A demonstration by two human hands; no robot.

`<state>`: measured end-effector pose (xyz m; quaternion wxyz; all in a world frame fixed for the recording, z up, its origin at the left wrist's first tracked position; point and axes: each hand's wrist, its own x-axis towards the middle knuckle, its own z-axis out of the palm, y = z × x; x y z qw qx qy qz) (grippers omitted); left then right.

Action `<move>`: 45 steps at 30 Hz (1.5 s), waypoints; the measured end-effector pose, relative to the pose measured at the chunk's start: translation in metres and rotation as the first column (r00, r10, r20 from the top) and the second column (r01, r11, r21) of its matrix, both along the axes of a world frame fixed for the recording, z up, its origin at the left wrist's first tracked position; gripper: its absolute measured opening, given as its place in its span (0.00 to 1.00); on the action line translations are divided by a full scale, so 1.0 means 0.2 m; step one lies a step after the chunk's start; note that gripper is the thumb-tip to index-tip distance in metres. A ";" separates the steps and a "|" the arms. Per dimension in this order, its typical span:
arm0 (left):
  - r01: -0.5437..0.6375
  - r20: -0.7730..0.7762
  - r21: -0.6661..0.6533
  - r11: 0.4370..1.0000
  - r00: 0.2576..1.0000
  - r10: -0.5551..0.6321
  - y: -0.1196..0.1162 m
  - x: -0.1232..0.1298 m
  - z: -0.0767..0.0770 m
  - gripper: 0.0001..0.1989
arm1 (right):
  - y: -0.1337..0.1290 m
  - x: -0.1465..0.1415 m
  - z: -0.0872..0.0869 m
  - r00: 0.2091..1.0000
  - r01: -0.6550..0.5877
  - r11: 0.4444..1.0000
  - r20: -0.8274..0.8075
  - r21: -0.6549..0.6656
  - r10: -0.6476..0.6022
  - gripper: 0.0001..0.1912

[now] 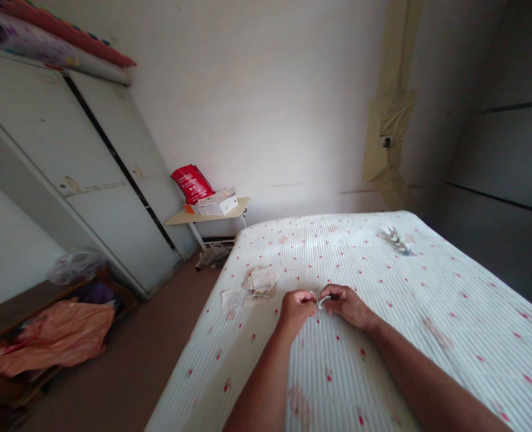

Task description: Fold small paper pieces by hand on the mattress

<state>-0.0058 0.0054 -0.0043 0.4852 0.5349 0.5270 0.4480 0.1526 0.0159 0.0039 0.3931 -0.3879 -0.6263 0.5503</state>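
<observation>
My left hand and my right hand meet over the middle of the bed. Between their pinched fingertips is a small folded piece of white paper, each hand gripping one end. Left of my hands lies a loose pile of printed paper slips, with one slip spread flat at its edge. Farther off to the right, a cluster of small white folded pieces, seemingly paper, rests on the striped, red-dotted cover.
Beyond the bed's far left corner stands a small table with a red bag and a white box. A grey cabinet lines the left wall. Near it, an orange plastic bag lies on a low wooden frame.
</observation>
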 end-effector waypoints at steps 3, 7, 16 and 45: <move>-0.005 0.011 0.001 1.000 1.000 0.005 0.00 0.01 0.00 0.09 | 0.00 0.00 -0.02 1.000 -0.003 1.000 -0.005 0.021 0.003 0.03; 0.009 0.051 -0.006 1.000 0.999 -0.009 -0.02 0.03 0.04 0.05 | 0.00 0.00 -0.04 0.999 0.017 0.998 -0.028 0.061 -0.015 0.06; 0.015 0.087 0.055 0.998 0.996 -0.020 -0.04 0.04 0.06 0.03 | 0.00 -0.01 -0.05 0.993 0.028 0.998 -0.118 0.052 -0.022 0.11; -0.103 0.194 -0.034 0.994 0.975 0.108 -0.03 0.04 0.08 0.10 | -0.02 -0.05 -0.02 0.974 0.052 0.996 -0.217 -0.077 -0.068 0.18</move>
